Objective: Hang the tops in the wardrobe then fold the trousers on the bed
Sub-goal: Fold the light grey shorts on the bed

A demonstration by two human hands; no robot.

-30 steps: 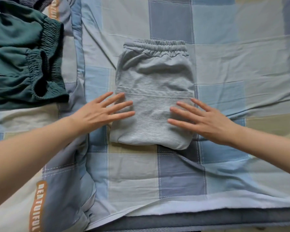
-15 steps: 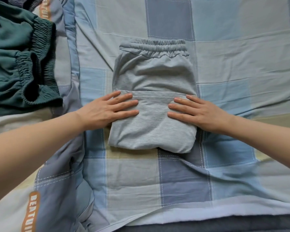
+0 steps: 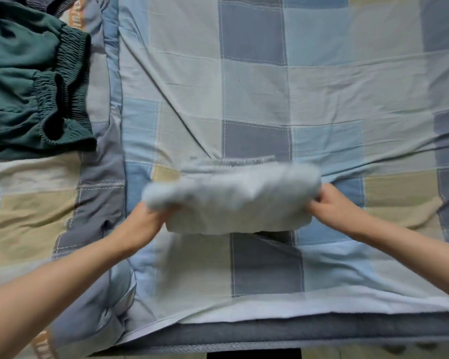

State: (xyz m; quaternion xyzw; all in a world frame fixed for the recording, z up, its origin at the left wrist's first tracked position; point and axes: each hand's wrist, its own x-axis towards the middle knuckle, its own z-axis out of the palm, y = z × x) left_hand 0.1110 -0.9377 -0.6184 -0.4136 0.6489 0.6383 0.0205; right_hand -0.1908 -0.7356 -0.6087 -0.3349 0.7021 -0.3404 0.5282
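The folded grey trousers point(image 3: 233, 198) form a compact bundle in the middle of the checked bed sheet point(image 3: 322, 99), blurred by motion, with the elastic waistband showing along the far edge. My left hand point(image 3: 145, 218) grips the bundle's left end, fingers tucked under the cloth. At the right end, my right hand point(image 3: 332, 206) grips the bundle with curled fingers. The bundle's near edge casts a shadow on the sheet, so it seems raised a little.
Dark green trousers point(image 3: 31, 86) with a gathered waistband lie crumpled at the far left on a quilt point(image 3: 96, 203) with orange lettering. The bed's near edge point(image 3: 270, 330) runs along the bottom, with floor below it.
Both hands went from lying flat on the grey trousers to gripping their ends. The trousers are folded once more into a shorter bundle, now nearer to me.
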